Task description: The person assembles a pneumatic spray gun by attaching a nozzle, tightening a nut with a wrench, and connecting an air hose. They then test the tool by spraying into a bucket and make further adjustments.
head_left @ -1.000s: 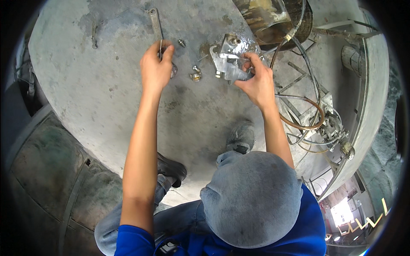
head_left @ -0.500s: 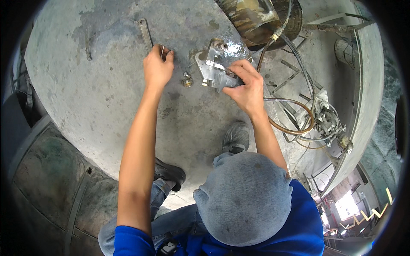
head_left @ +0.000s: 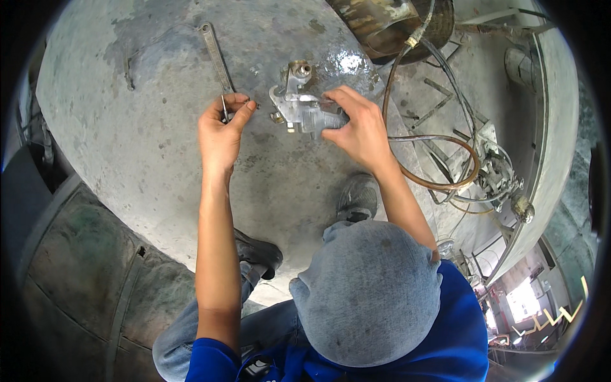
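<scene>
My right hand (head_left: 364, 124) is closed around the grip end of a silver metal spray gun (head_left: 310, 120), which lies tilted just over the grey surface. A hooked plate and a round threaded port stick out from the gun's far side. To the left, my left hand (head_left: 219, 127) is closed, with a thin metal rod (head_left: 224, 109) between its fingers. Thumb and forefinger pinch together at the tip; whatever is there is too small to make out. A small brass fitting (head_left: 276, 118) sits beside the gun, partly hidden by it.
Just beyond my left hand lies a combination wrench (head_left: 216, 56). A thin metal piece (head_left: 128, 71) rests farther left. At the far right stand a stained metal drum (head_left: 407, 48), brown and grey hoses (head_left: 474, 159) and a tangle of metal parts (head_left: 493, 181). My shoes are near the surface's front.
My right hand has turned the spray gun and shifted it left, partly covering the brass fitting. My left hand has moved left and nearer with the rod, exposing more of the wrench.
</scene>
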A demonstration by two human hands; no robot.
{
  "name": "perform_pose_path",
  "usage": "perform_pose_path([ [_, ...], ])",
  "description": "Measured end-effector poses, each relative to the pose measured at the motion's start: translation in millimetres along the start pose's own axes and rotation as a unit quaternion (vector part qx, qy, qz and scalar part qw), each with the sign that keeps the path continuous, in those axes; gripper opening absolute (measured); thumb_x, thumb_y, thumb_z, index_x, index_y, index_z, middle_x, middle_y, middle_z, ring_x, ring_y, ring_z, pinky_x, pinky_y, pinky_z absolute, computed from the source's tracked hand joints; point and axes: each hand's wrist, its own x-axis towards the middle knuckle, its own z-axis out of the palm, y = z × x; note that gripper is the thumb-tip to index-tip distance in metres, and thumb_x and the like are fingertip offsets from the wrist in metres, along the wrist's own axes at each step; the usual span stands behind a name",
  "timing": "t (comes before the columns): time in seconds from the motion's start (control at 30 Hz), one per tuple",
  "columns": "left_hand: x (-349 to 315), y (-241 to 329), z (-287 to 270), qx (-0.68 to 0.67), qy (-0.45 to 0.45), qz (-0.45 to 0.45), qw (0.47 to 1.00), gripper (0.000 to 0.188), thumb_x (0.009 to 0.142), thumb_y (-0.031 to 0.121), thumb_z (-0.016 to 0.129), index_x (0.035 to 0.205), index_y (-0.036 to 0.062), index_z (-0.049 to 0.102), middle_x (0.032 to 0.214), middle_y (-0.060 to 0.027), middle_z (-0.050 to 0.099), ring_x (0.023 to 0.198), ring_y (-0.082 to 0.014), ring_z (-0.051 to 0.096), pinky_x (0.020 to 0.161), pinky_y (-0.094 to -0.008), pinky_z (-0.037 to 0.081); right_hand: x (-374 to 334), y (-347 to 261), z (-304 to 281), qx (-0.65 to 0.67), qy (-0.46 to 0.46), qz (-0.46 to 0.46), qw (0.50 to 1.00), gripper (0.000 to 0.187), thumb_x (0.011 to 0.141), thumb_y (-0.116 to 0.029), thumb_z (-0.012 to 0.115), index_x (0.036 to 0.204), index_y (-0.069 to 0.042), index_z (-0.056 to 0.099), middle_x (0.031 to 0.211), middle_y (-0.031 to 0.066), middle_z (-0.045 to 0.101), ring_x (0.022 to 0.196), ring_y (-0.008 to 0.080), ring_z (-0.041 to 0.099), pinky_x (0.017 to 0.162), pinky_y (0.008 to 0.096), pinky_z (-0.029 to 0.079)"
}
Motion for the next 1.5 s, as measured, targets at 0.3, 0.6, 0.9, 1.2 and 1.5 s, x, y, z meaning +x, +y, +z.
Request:
perform_pose_path([
  [0.3, 1.7, -57.4, 11.0, 0.099, 0.032, -0.006, 0.995, 0.022, 0.083, 0.016, 0.084, 0.096, 0.0009, 0.074, 0.083, -0.0054, 0.073, 0.077, -0.0132, 0.063, 0.073, -0.0302, 0.050, 5.6, -2.2, -7.3, 0.028, 0.022, 0.077, 0.996, 0.047, 0.065, -0.003, 0.081, 0.110, 0.004, 0.071, 0.104, 0.0178, 0.074, 0.093, 0.0334, 0.073, 0.083, 0.0378, 0.056],
  [0.6, -8.8, -52.1, 17.9, 0.255, 0.018, -0.046, 0.966, 0.025, 0.084, 0.016, 0.084, 0.098, -0.0023, 0.076, 0.084, -0.0124, 0.077, 0.072, -0.0181, 0.069, 0.072, -0.0340, 0.054, -3.4, 1.2, 0.0, 0.009, 0.039, -0.010, 0.999, 0.059, 0.060, 0.000, 0.081, 0.116, -0.003, 0.065, 0.108, 0.0108, 0.067, 0.092, 0.0339, 0.069, 0.078, 0.0372, 0.056],
  [0.9, -8.1, -46.7, 12.7, 0.291, -0.001, -0.003, 0.957, 0.024, 0.082, 0.013, 0.080, 0.102, 0.0001, 0.075, 0.089, -0.0174, 0.077, 0.077, -0.0286, 0.074, 0.074, -0.0390, 0.055, -15.3, 5.0, 2.2, -0.045, 0.037, -0.162, 0.985, 0.052, 0.056, -0.013, 0.086, 0.105, -0.010, 0.067, 0.091, 0.0029, 0.061, 0.076, 0.0249, 0.065, 0.065, 0.0381, 0.051],
  [1.2, -15.2, -50.6, 12.5, 0.260, -0.036, 0.001, 0.965, 0.023, 0.079, 0.008, 0.079, 0.098, -0.0004, 0.071, 0.092, -0.0192, 0.075, 0.081, -0.0325, 0.073, 0.077, -0.0406, 0.055, -8.6, -3.8, 5.8, -0.094, 0.140, -0.259, 0.951, 0.023, 0.073, -0.014, 0.086, 0.083, -0.013, 0.065, 0.075, -0.0020, 0.055, 0.062, 0.0155, 0.052, 0.057, 0.0316, 0.038],
  [1.5, -21.3, -50.9, 14.6, 0.253, -0.025, 0.071, 0.965, 0.024, 0.074, 0.007, 0.080, 0.094, 0.0009, 0.069, 0.086, -0.0127, 0.071, 0.074, -0.0243, 0.062, 0.071, -0.0368, 0.050, -3.2, -5.3, 13.4, -0.114, 0.216, -0.297, 0.923, 0.032, 0.073, -0.008, 0.087, 0.073, -0.015, 0.056, 0.073, -0.0030, 0.057, 0.062, 0.0150, 0.051, 0.057, 0.0310, 0.038],
])
